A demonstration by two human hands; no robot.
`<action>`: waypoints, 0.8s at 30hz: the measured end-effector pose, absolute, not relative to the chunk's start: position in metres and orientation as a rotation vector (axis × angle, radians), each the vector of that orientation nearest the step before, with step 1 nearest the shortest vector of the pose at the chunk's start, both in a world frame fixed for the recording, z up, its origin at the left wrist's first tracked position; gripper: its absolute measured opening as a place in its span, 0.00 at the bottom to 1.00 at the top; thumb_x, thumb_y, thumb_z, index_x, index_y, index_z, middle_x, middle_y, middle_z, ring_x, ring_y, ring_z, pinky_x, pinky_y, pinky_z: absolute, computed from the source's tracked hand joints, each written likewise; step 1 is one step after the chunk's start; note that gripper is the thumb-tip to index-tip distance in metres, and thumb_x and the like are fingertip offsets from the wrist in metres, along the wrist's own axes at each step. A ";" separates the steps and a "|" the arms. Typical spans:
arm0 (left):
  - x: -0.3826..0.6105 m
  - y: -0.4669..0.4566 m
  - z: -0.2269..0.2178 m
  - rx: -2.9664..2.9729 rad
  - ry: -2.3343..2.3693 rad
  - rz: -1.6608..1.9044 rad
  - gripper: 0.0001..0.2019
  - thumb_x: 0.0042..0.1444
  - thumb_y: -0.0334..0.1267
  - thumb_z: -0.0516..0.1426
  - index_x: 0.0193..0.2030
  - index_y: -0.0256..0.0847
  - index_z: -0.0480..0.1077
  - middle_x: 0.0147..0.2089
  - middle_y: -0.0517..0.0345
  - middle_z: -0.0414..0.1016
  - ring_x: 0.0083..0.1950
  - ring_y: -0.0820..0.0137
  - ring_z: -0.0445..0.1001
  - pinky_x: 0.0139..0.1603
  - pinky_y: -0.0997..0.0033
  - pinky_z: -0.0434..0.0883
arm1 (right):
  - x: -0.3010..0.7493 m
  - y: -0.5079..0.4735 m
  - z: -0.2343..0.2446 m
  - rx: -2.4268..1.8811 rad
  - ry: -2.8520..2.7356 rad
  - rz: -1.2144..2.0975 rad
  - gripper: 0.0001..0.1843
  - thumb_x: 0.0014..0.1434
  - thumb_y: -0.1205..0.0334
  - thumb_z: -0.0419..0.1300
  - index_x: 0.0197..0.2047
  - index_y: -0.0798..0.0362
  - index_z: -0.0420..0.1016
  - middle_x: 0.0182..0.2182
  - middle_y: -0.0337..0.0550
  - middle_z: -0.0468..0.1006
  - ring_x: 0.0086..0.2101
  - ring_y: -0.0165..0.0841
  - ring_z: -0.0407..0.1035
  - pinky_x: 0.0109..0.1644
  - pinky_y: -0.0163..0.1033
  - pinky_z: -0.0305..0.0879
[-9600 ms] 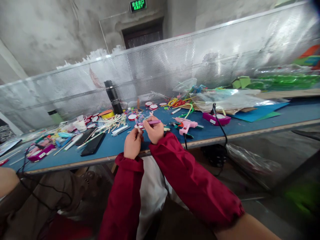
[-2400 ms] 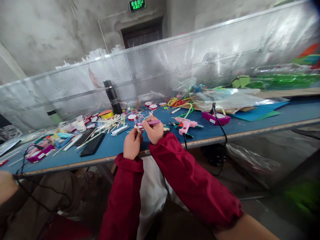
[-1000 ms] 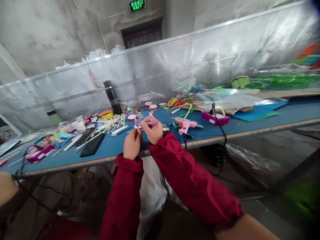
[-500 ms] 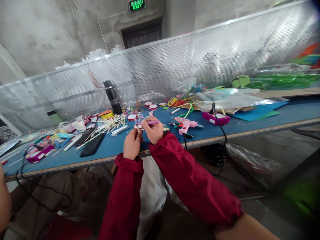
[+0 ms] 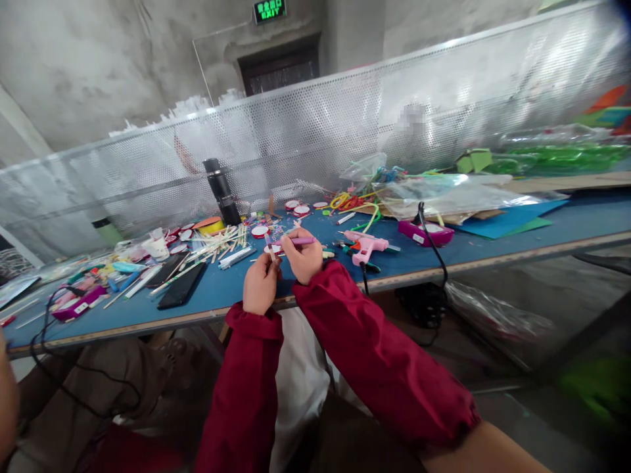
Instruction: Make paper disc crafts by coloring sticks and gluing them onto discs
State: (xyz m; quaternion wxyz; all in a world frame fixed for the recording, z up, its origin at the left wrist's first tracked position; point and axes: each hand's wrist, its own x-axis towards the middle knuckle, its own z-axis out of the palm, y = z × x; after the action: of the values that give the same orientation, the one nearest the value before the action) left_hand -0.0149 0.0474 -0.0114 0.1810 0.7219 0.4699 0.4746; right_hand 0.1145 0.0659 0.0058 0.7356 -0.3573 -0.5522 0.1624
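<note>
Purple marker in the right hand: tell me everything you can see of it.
The purple marker is slim and straight, with a smooth barrel that looks like plastic. The right hand grips it, nearly level, above the near side of the blue tabletop. One end points left, toward the narrow purple-and-white strip in the left hand; the other points right. The tip is too small to tell whether it is capped or touches the strip.

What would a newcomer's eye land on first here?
Probably the red sleeves, low centre, leading to the right hand with a purple marker and the left hand with a slim purple-and-white piece. Next, the pink glue gun right of the hands, and the lit EXIT sign above the doorway.
</note>
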 end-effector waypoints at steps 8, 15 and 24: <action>-0.015 0.046 -0.010 2.037 1.327 1.350 0.10 0.67 0.44 0.52 0.37 0.44 0.69 0.29 0.59 0.74 0.32 0.68 0.70 0.33 0.70 0.62 | 0.114 0.062 0.008 -0.739 -1.231 0.392 0.13 0.60 0.52 0.61 0.28 0.48 0.70 0.21 0.36 0.73 0.25 0.31 0.66 0.30 0.37 0.62; -0.015 0.046 -0.012 2.034 1.319 1.357 0.11 0.67 0.45 0.52 0.37 0.44 0.70 0.29 0.59 0.74 0.32 0.67 0.71 0.34 0.70 0.63 | 0.116 0.064 0.007 -0.788 -1.200 0.352 0.14 0.61 0.50 0.60 0.28 0.48 0.71 0.21 0.35 0.73 0.24 0.31 0.66 0.30 0.37 0.61; -0.015 0.046 -0.011 2.050 1.324 1.343 0.11 0.68 0.44 0.52 0.37 0.44 0.70 0.29 0.59 0.74 0.32 0.67 0.71 0.34 0.70 0.63 | 0.115 0.064 0.007 -0.794 -1.225 0.354 0.13 0.60 0.52 0.60 0.27 0.48 0.70 0.21 0.35 0.72 0.24 0.31 0.65 0.30 0.37 0.60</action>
State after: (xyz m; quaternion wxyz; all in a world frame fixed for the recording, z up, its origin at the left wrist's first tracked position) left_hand -0.0149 0.0464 -0.0107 0.1771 0.7243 0.4679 0.4745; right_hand 0.1149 0.0643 0.0069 0.7310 -0.3605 -0.5565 0.1610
